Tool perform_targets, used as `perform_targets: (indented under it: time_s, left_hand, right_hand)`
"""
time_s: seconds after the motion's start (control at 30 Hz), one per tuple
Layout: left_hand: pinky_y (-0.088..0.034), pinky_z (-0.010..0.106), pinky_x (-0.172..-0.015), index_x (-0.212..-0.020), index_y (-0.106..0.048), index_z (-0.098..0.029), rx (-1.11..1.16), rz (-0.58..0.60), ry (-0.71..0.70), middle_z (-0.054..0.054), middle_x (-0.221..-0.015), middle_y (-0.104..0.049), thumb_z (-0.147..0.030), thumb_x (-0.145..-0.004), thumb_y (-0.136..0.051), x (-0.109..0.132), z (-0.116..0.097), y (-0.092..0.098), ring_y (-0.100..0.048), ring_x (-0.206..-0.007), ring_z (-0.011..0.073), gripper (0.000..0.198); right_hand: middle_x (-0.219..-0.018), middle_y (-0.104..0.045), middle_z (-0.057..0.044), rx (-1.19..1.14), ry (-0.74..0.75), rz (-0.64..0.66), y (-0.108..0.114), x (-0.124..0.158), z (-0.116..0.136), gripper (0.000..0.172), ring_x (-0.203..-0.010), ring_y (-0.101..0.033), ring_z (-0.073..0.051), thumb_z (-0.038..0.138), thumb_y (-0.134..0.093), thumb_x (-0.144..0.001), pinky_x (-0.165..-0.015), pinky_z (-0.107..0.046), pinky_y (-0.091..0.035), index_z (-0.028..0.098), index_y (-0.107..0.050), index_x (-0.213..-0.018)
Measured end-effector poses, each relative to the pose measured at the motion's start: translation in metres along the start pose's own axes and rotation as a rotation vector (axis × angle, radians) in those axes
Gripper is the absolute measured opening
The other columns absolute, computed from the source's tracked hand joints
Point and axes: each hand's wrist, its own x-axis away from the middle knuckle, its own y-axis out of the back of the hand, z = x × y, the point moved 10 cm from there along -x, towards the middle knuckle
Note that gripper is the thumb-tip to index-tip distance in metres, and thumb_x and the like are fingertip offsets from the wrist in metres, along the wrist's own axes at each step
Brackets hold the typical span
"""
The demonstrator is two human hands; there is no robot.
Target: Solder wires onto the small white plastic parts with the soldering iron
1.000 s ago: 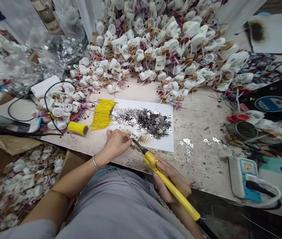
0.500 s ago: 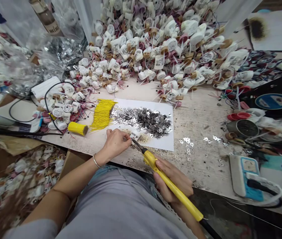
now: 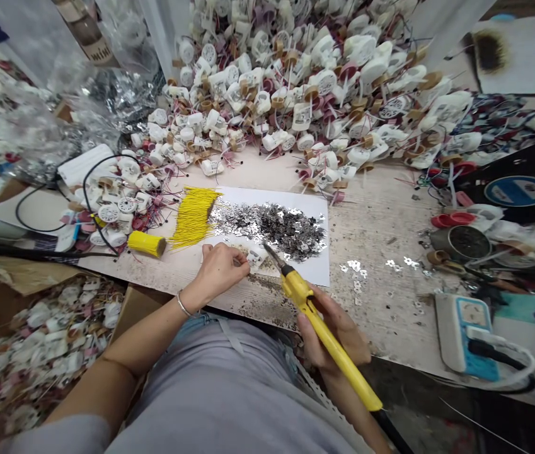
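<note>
My right hand [image 3: 340, 328] is wrapped round a yellow soldering iron [image 3: 298, 291], whose dark tip points up and left over the near edge of the metal pile. My left hand [image 3: 222, 268] is closed in a pinch at the near edge of a white sheet [image 3: 318, 272]; what sits between its fingertips is too small to make out. Just right of those fingertips lies a small pale piece [image 3: 254, 256]. On the sheet are a heap of small stamped metal tabs [image 3: 290, 232] and, to its left, a spread of cut yellow wires [image 3: 193, 217].
A tied bundle of yellow wire [image 3: 145, 244] lies left of the sheet. White plastic parts with thin wires [image 3: 324, 82] are heaped along the back. Loose tabs [image 3: 354, 267] are scattered right of the sheet. A power strip [image 3: 454, 334] stands at the right edge.
The soldering iron has moved up and right, so its tip is now away from my left fingertips. My left hand has stayed nearly in place, still pinched.
</note>
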Motion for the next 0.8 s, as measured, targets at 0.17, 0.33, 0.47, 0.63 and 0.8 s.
perform_targets:
  time_s: [0.17,0.33,0.47,0.63,0.8]
  left_hand:
    - [-0.032,0.042,-0.093,-0.080,-0.073,-0.021,0.007,-0.082,-0.084,0.003,-0.099,-0.073,-0.028,-0.075,-0.067,0.005,-0.001,0.010,-0.057,-0.104,0.0254,0.011]
    - [-0.026,0.047,-0.103,-0.082,-0.071,-0.020,-0.029,-0.086,-0.182,0.005,-0.101,-0.073,-0.026,-0.077,-0.067,0.010,-0.005,0.009,-0.057,-0.108,0.0254,0.009]
    - [-0.035,0.041,-0.098,-0.080,-0.071,-0.019,0.040,-0.019,-0.106,0.002,-0.082,-0.074,-0.021,-0.084,-0.057,0.009,0.007,0.006,-0.064,-0.081,0.0186,0.015]
    - [-0.036,0.042,-0.095,-0.085,-0.069,-0.017,-0.011,-0.221,-0.027,0.006,-0.097,-0.073,-0.020,-0.084,-0.055,0.007,0.021,0.023,-0.063,-0.095,0.0229,0.015]
    - [-0.037,0.038,-0.092,-0.085,-0.070,-0.019,-0.026,-0.099,-0.119,0.005,-0.098,-0.073,-0.019,-0.085,-0.055,0.001,0.009,0.007,-0.064,-0.096,0.0215,0.015]
  right_hand:
    - [-0.123,-0.059,-0.005,-0.028,-0.167,0.071,-0.035,-0.010,-0.031,0.024,-0.103,-0.065,-0.020,0.006,-0.065,-0.076,-0.082,-0.036,-0.060,0.023,-0.063,-0.092]
    - [-0.120,-0.052,-0.006,0.010,-0.013,0.107,-0.073,-0.030,-0.034,0.015,-0.102,-0.062,-0.019,0.008,-0.064,-0.075,-0.081,-0.034,-0.059,0.021,-0.056,-0.077]
    - [-0.121,-0.050,-0.005,0.021,0.058,0.127,-0.089,-0.026,-0.032,0.018,-0.104,-0.060,-0.018,0.004,-0.059,-0.077,-0.081,-0.032,-0.060,0.022,-0.058,-0.082]
    - [-0.122,-0.051,-0.005,-0.011,0.036,0.082,-0.086,-0.010,-0.018,0.020,-0.108,-0.060,-0.018,0.002,-0.061,-0.075,-0.081,-0.029,-0.060,0.021,-0.058,-0.079]
    - [-0.118,-0.060,-0.006,-0.067,-0.080,0.054,-0.071,-0.007,-0.021,0.021,-0.106,-0.063,-0.021,0.006,-0.063,-0.075,-0.084,-0.036,-0.059,0.022,-0.061,-0.088]
